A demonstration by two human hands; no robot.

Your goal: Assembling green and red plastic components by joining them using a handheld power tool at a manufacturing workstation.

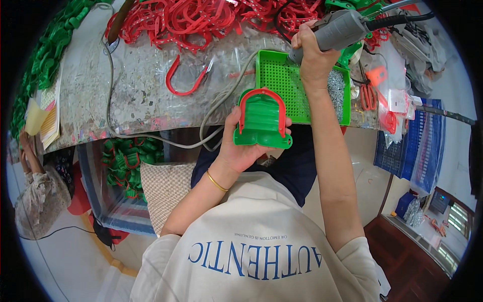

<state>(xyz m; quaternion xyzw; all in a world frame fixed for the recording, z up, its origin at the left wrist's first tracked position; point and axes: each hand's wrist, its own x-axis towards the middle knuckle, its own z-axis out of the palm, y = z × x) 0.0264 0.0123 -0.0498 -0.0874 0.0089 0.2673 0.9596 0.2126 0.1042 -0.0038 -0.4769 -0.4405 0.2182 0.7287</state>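
Note:
In my left hand rests a green molded plastic part, held from below with the thumb along its left side. A red U-shaped strip lies along the part's upper rim. Fingers of my right hand wrap round a grey power screwdriver, which slants down leftward. Its lower end is over a green tray with a perforated section; whether it touches anything there I cannot tell. Small silvery screws fill the tray's right side, partly hidden behind my right forearm.
Red strips heap along the table's back; a single one lies nearer. A grey cable loops across the worktable. Orange-handled scissors lie right. Below left stands a bin of green parts. Another person's arm shows far left.

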